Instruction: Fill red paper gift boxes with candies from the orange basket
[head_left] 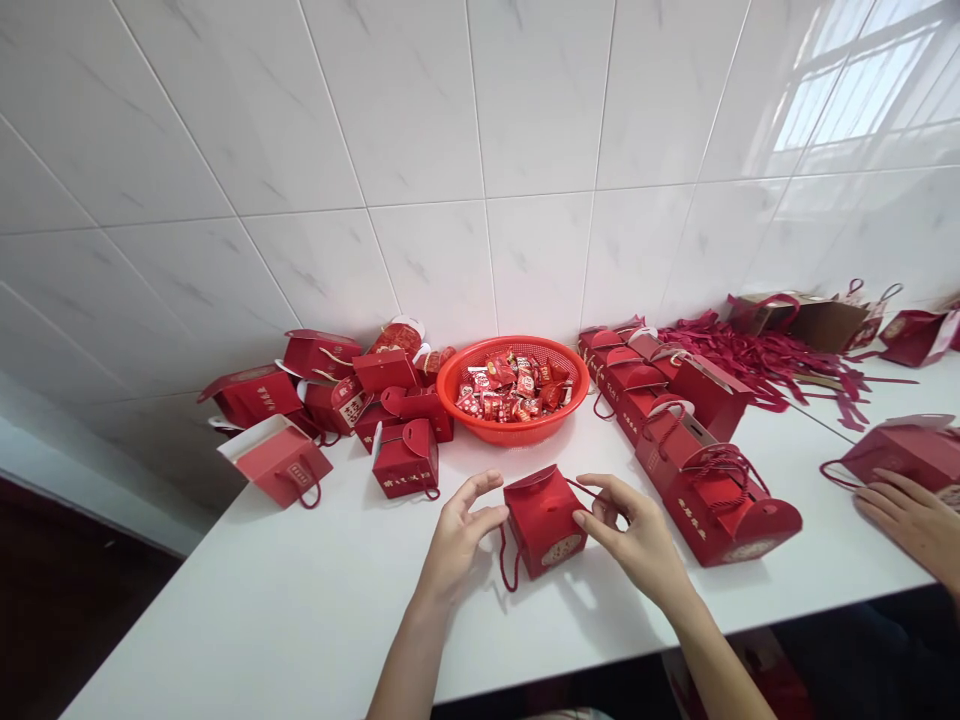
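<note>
A small red gift box (541, 530) with a printed pale oval stands on the white table (322, 610) in front of me. Its top flap is folded over, and one red cord handle hangs down at its left side. My left hand (463, 535) is at the box's left edge, thumb tip by the side and fingers apart. On the other side, my right hand (630, 530) curls around the second cord handle (581, 487), its thumb against the box's right edge. Part of that cord is hidden by the fingers.
Behind the box sits a red plastic basket (512, 430) of wrapped sweets. Red boxes (406, 458) crowd the left, and a row of filled-out boxes (705, 490) runs along the right. Beyond lie dark red ribbons (720, 345). Another person's hand (907, 520) touches a box (900, 450) at far right.
</note>
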